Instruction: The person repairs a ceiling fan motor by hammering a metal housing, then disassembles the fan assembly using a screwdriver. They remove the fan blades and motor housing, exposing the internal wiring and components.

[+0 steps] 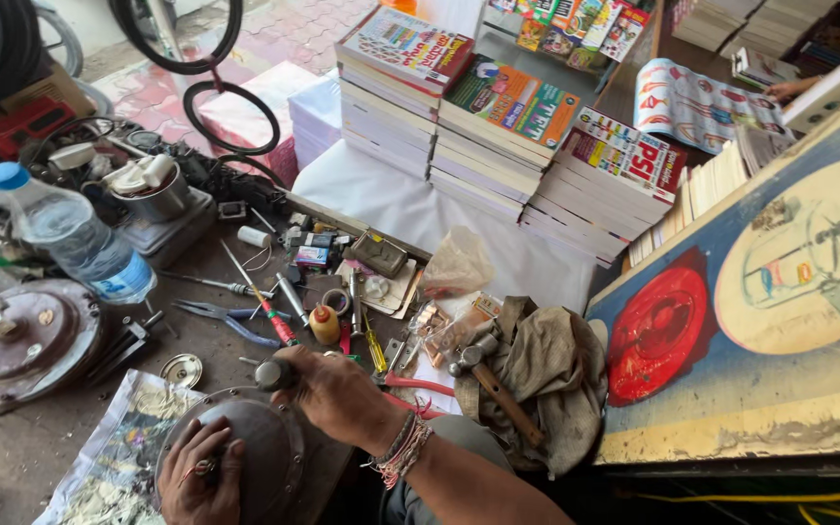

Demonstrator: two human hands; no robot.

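Leftmost, a clear plastic water bottle (78,238) with a blue cap lies tilted on the cluttered workbench (12,447), above a round rust-coloured motor housing (26,340). Near the bottom edge, a domed grey metal cover (255,442) rests partly on a sheet of printed paper (114,452). The left hand (201,472) lies flat on the near side of this cover, fingers spread and pressing down, a ring on one finger; it grasps nothing. The right hand (337,394), with thread bracelets at the wrist, is closed in a fist around a dark tool handle (274,374) standing at the cover's upper rim; the tool's tip is hidden.

Beyond the hands lie blue-handled pliers (230,321), a red-handled screwdriver (262,303) and a small yellow bottle (324,324), close together. To the right, a wooden-handled hammer (488,379) rests on a crumpled grey-brown cloth (556,374). Farther back, stacks of books (498,146) stand on a white cloth. At the far right, a painted board (760,321) shows a red disc and a cream oval. At the top right, another person's hand (789,89) rests on an open book.
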